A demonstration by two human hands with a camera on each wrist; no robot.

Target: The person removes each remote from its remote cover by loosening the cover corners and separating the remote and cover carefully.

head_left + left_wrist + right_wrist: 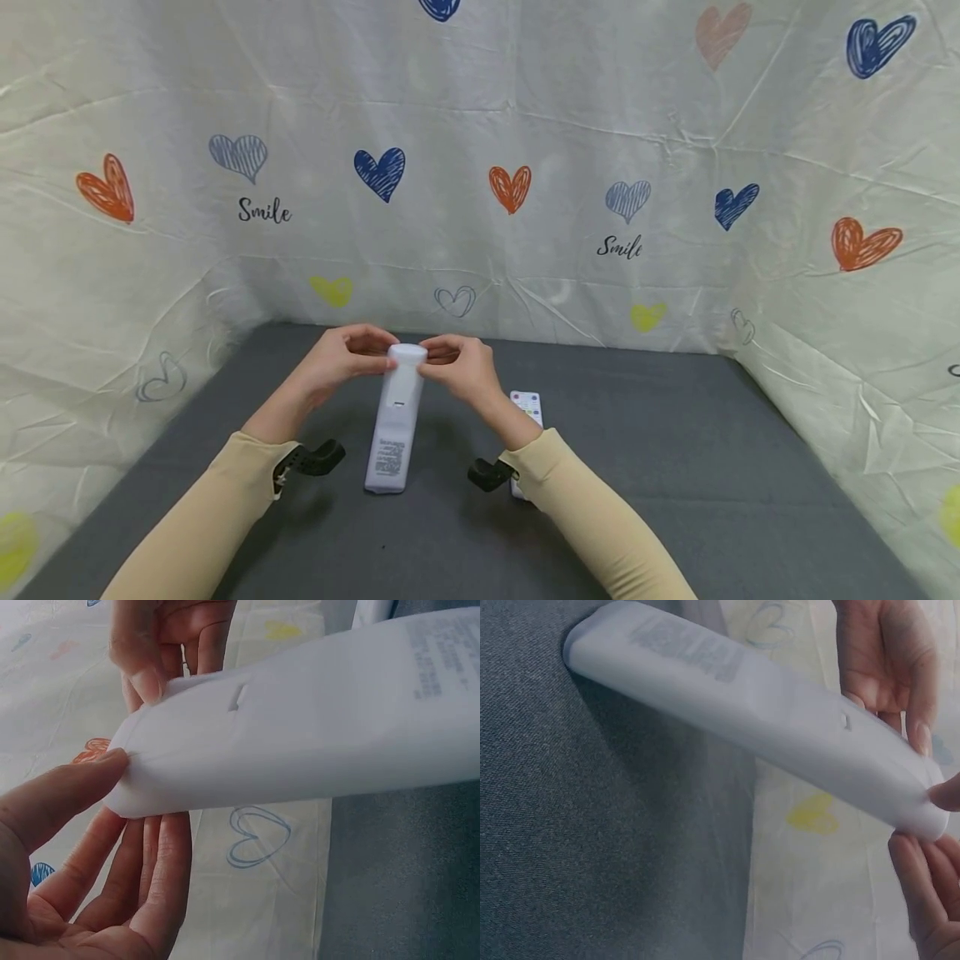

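A long white remote point(395, 425) stands tilted with its back and printed label facing me. Its near end rests on the grey table point(675, 467) and its far end is raised. My left hand point(375, 354) pinches that raised end from the left, and my right hand point(438, 357) pinches it from the right. In the left wrist view the remote point(315, 735) fills the frame, with my left thumb against its end and the fingers spread beneath. In the right wrist view the remote point(742, 697) slants across, and my right thumb touches its tip.
A second white remote point(527, 406) with coloured buttons lies face up on the table, right of my right forearm and partly hidden by it. White cloth printed with hearts point(510, 187) walls in the table at the back and on both sides.
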